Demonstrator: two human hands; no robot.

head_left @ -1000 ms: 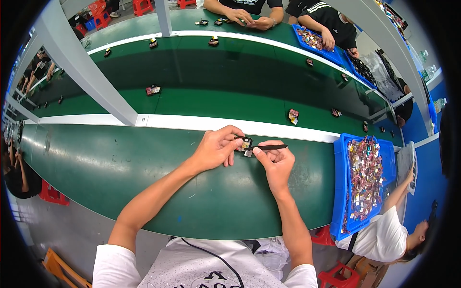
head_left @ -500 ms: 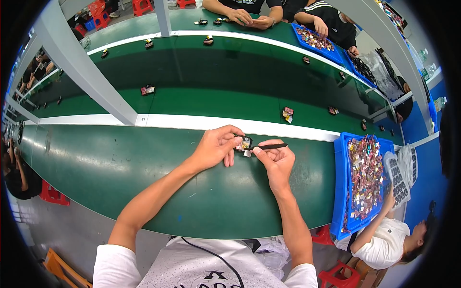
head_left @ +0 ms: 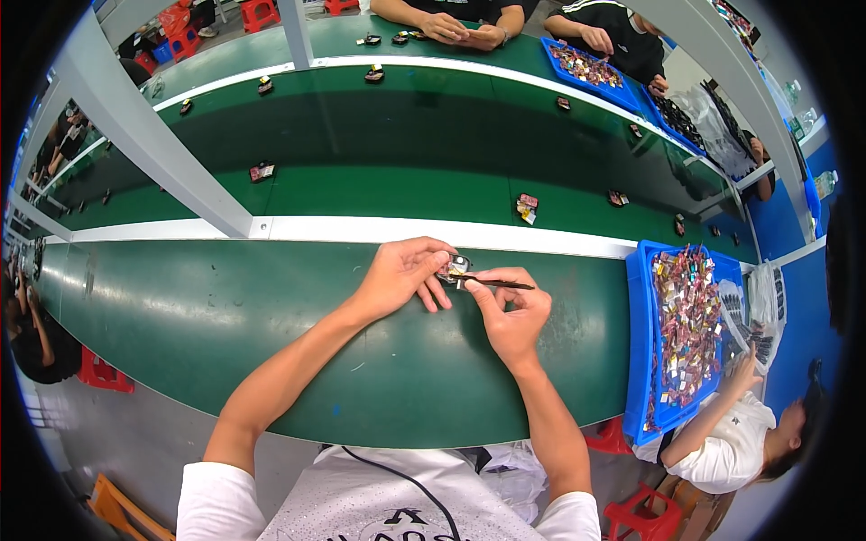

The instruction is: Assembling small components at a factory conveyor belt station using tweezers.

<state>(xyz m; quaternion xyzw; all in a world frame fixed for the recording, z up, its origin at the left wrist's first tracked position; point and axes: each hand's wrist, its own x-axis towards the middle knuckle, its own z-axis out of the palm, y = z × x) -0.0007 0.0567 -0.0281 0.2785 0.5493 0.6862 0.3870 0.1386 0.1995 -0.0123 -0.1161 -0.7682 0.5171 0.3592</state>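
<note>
My left hand pinches a small electronic part with a dark frame and a pale, yellowish inside, above the near green table. In my right hand is a thin black tool that looks like tweezers, gripped between thumb and fingers. Its tip points left and meets the lower side of the part. Whether the tip grips anything there is too small to tell. The fingers of my left hand partly cover the part.
On the green conveyor belt beyond a white rail lie several similar small parts, one of them nearest me. A blue tray of small coloured pieces stands at right. Beside it a co-worker's hand holds clear plastic trays. Other people sit across the belt.
The tweezers' tip has moved left onto the part, and the tool is tilted differently. The parts on the belt have shifted slightly left. The co-worker's plastic tray has moved and tilted.
</note>
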